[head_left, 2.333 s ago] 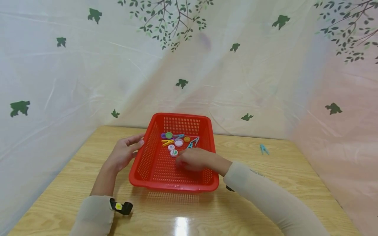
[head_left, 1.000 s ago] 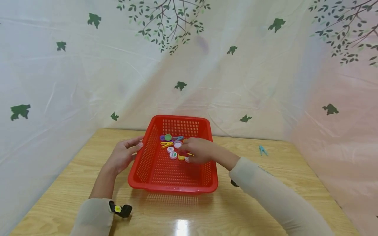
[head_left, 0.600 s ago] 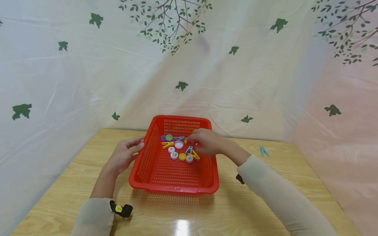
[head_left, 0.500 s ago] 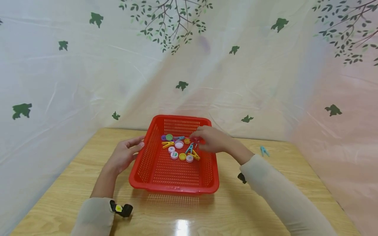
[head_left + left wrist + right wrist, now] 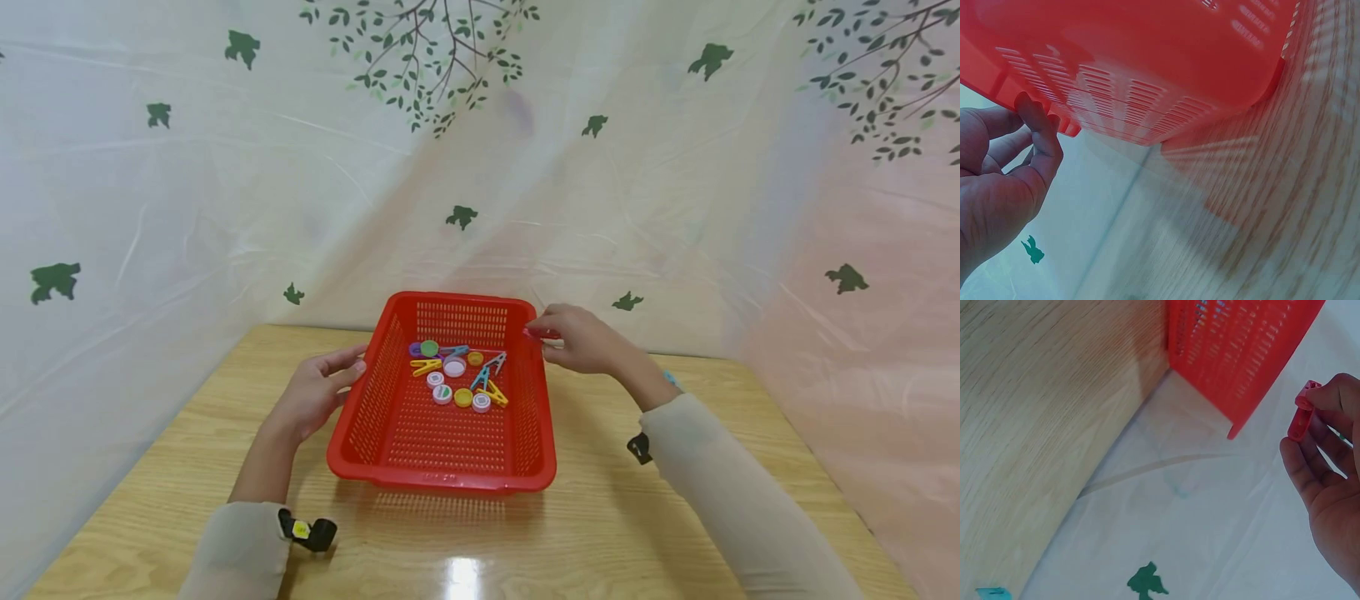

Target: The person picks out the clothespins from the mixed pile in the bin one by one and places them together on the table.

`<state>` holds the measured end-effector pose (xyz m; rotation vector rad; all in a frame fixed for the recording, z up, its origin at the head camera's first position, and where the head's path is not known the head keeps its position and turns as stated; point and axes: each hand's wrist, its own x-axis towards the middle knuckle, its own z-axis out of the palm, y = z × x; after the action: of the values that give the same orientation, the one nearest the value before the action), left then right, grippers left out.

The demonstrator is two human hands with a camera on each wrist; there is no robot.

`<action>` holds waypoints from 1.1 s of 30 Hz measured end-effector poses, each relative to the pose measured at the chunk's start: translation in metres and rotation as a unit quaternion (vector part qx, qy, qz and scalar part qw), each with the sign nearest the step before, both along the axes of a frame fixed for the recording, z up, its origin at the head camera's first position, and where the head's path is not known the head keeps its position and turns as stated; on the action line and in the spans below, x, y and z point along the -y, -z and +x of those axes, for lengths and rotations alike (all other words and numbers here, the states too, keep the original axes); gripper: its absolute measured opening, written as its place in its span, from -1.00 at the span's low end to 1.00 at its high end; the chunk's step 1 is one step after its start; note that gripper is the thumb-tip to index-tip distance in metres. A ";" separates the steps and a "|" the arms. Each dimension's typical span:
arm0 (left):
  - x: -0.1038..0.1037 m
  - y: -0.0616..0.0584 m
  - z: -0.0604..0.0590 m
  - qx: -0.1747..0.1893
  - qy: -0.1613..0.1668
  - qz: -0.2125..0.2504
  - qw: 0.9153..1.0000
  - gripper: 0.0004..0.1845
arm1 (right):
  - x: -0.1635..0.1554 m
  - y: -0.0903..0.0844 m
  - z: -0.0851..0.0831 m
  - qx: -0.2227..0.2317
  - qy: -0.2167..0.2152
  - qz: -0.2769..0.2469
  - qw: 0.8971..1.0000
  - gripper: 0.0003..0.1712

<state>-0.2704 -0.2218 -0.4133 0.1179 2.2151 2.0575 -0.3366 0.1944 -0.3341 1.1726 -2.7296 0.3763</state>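
Note:
A red clothespin [image 5: 1301, 416] is pinched between the thumb and fingers of my right hand [image 5: 583, 340], just above the basket's right rim. My left hand [image 5: 318, 392] grips the left rim of the red plastic basket [image 5: 442, 481], its fingers curled at the edge in the left wrist view. Inside the basket lie yellow clothespins [image 5: 427, 367], a blue clothespin [image 5: 481, 378], a grey clothespin [image 5: 497, 362] and several bottle caps: a green cap [image 5: 429, 348], a yellow cap [image 5: 463, 398] and white caps [image 5: 442, 395].
The basket stands on a wooden table [image 5: 600, 517]. A light-blue clothespin [image 5: 994, 593] lies on the table to the right, mostly hidden behind my right forearm in the head view. A pale curtain [image 5: 525, 208] printed with leaves closes off the back.
My right hand has picked among the items, then risen out of the basket and moved right with the red clothespin. The left hand has stayed on the rim.

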 end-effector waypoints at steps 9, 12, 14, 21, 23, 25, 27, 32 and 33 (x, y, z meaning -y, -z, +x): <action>0.000 0.000 0.000 0.000 0.000 0.004 1.000 -0.45 | -0.030 0.005 -0.005 0.003 0.031 -0.015 0.999 -0.62; 0.000 0.000 0.000 0.002 0.000 0.007 1.000 -0.45 | -0.041 0.008 -0.007 0.002 0.034 -0.020 0.999 -0.61; 0.000 0.000 0.000 0.002 -0.001 0.007 1.000 -0.45 | -0.048 0.011 -0.009 0.005 0.040 -0.021 0.999 -0.61; 0.000 0.000 0.000 0.002 -0.001 0.002 1.000 -0.45 | -0.071 0.020 -0.013 0.014 0.070 -0.022 0.997 -0.60; 0.000 0.000 0.000 0.001 -0.001 0.003 1.000 -0.45 | -0.077 0.022 -0.014 0.017 0.078 -0.024 0.997 -0.59; 0.000 0.001 0.000 0.002 -0.001 0.004 1.000 -0.45 | -0.084 0.026 -0.015 0.019 0.087 -0.025 0.996 -0.58; 0.000 0.001 0.000 0.002 -0.001 0.004 1.000 -0.45 | -0.092 0.029 -0.015 0.021 0.099 -0.028 0.995 -0.57; 0.000 0.000 0.000 0.001 -0.001 0.005 1.000 -0.46 | -0.110 0.041 -0.015 0.022 0.124 -0.035 0.991 -0.60; 0.000 0.000 0.000 0.001 0.000 0.005 1.000 -0.45 | -0.114 0.044 -0.015 0.024 0.129 -0.038 0.991 -0.61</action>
<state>-0.2702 -0.2216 -0.4135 0.1170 2.2038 2.0684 -0.3518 0.3082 -0.3778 0.7888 -2.8313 0.4728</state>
